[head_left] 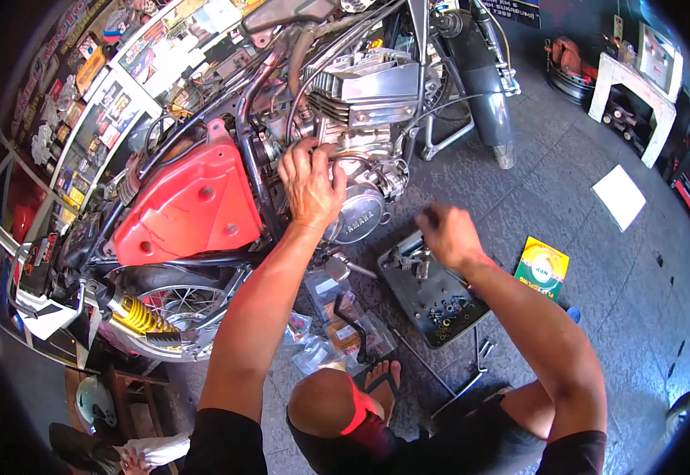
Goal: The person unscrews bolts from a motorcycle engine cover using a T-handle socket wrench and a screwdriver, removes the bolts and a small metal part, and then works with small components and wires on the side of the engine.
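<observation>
My left hand point(313, 186) rests at the motorcycle engine point(364, 142), just above its round silver side cover point(359, 214). Its fingers look spread, thumb apart, with the tips partly hidden among the engine parts. A thin black cable point(354, 157) runs beside that thumb. Over the upper end of a dark tray point(408, 299) is my right hand point(454, 237), fingers bent and tips smeared by motion; whether it holds anything cannot be made out. Metal parts point(419, 263) lie in the tray below it, with several small nuts, bolts and washers point(449, 315) toward the near end.
A red side panel point(194, 202) and yellow shock spring point(135, 314) are on the motorcycle's left part. Plastic-bagged parts point(325, 352), a black lever point(350, 324) and a long-handled metal tool point(471, 378) lie on the floor. A yellow-green packet point(542, 267) sits right of the tray; farther stands a white stool point(638, 95).
</observation>
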Motion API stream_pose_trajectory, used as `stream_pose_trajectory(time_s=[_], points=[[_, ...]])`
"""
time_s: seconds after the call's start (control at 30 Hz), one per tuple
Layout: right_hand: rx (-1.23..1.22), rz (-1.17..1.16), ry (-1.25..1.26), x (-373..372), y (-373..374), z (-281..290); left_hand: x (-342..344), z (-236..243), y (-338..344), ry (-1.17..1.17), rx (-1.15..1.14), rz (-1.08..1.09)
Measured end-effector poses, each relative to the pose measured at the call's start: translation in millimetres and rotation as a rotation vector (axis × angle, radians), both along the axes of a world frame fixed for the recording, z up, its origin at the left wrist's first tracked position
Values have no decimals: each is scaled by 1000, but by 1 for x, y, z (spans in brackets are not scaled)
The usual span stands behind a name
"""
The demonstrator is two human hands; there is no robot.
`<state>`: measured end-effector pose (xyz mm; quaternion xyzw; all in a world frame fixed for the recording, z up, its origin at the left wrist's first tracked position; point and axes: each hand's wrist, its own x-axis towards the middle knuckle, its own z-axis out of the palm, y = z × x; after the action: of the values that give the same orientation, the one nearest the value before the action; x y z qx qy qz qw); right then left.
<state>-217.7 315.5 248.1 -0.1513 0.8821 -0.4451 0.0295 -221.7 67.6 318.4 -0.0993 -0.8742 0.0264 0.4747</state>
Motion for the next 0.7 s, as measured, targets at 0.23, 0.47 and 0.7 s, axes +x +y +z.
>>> stream_pose_trajectory(time_s=[0.23,0.47,0.7], points=[[-544,-417,794,-63,-70,43,2,-15,-14,162,75,31],[-292,-441,939,-97,-145,58,4,-20,-17,181,294,23],[-613,-361,938,-100,-117,41,-4,-26,-24,190,313,47]])
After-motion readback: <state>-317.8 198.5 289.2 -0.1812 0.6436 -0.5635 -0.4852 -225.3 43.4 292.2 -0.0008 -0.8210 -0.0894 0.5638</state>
